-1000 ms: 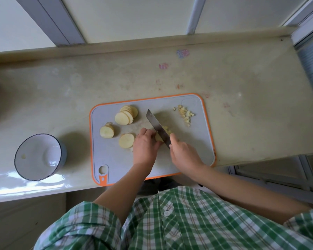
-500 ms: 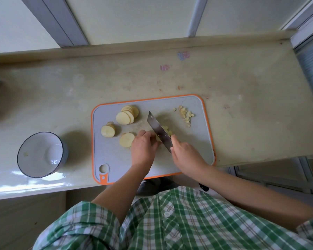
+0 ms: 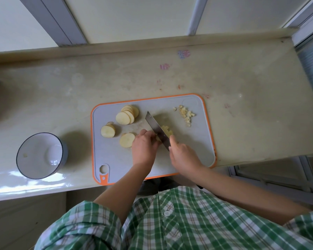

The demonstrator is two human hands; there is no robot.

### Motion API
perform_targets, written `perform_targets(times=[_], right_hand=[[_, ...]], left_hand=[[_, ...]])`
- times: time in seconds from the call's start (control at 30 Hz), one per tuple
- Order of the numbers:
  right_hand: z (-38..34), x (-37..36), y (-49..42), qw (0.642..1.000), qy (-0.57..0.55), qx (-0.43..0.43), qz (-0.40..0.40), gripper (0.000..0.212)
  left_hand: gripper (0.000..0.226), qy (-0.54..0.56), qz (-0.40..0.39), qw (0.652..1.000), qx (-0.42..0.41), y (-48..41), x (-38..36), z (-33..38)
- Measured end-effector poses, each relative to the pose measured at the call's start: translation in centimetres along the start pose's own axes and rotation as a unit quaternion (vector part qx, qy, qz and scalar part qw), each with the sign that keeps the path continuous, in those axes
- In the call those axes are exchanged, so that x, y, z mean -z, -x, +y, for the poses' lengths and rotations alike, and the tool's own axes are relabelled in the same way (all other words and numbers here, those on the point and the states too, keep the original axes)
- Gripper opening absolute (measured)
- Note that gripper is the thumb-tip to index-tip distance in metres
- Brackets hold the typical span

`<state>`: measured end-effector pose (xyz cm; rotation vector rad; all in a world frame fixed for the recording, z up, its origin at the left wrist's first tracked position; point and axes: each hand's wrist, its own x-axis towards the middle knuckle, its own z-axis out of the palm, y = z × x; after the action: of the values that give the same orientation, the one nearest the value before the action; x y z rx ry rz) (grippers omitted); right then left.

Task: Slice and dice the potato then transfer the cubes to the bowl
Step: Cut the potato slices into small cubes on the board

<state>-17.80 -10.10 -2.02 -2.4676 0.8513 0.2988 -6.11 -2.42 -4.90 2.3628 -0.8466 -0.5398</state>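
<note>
Potato piece [image 3: 166, 132] sits mid-board under my knife [image 3: 156, 129]. My right grip [image 3: 183, 156] grasps the handle, knuckles up; my left grip [image 3: 144, 148] curls its fingertips onto the piece. Round pale slices [image 3: 127, 115] and small cubes [image 3: 185, 113] lie on the grey, orange-rimmed cutting board [image 3: 190, 147]. A white bowl [image 3: 19, 160] stands on the desk [image 3: 242, 105].

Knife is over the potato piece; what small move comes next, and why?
Probably press the knife down through the potato piece: the right hand holds the knife across it, the left hand steadies it, and only a few cubes lie cut.
</note>
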Motion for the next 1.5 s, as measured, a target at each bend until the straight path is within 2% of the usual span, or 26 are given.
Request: perform_targets(times=[0.2,0.4,0.53,0.73,0.9,1.0,1.1,1.2,1.33,1.5], right_hand=[[1.0,1.6,-0.6,0.997,-0.074,-0.002,0.020,0.028],[0.6,1.5,1.5,0.997,-0.065,0.046,-0.005,0.026],[1.5,1.0,1.8,0.998,-0.048,0.046,-0.024,0.026],[4.3,2.9,0.6,0.998,-0.055,-0.015,0.029,0.023],[3.0,1.9,1.3,0.996,-0.074,0.041,-0.015,0.015],[3.3,1.6,0.8,0.997,-0.070,0.010,0.007,0.020],[4.0,2.3,0.3,0.996,-0.076,-0.033,0.045,0.024],[3.9,2.5,0.5,0.995,-0.100,0.009,0.012,0.006],[3.8,2.3,0.5,0.993,-0.111,0.034,-0.029,0.010],[3.5,2.3,0.2,0.990,-0.122,0.047,-0.055,0.009]], left_hand=[[0.028,-0.008,-0.006,1.000,-0.029,0.4,0.9,-0.6],[0.006,-0.028,0.028,0.999,0.002,1.0,1.6,-1.2],[0.009,-0.048,0.016,0.999,-0.003,1.2,1.3,-1.0],[0.013,-0.046,0.023,0.999,0.002,1.3,1.1,-1.2],[0.021,-0.079,0.008,0.997,0.010,1.5,1.4,-1.3],[0.028,-0.131,-0.012,0.991,-0.010,1.9,1.9,-1.2],[0.035,-0.221,-0.038,0.971,-0.082,2.3,2.0,-1.5],[0.041,-0.260,-0.025,0.957,-0.127,2.2,2.0,-2.0],[0.037,-0.278,0.004,0.948,-0.155,2.1,2.3,-2.5],[0.025,-0.260,0.025,0.954,-0.143,2.2,2.7,-3.3]])
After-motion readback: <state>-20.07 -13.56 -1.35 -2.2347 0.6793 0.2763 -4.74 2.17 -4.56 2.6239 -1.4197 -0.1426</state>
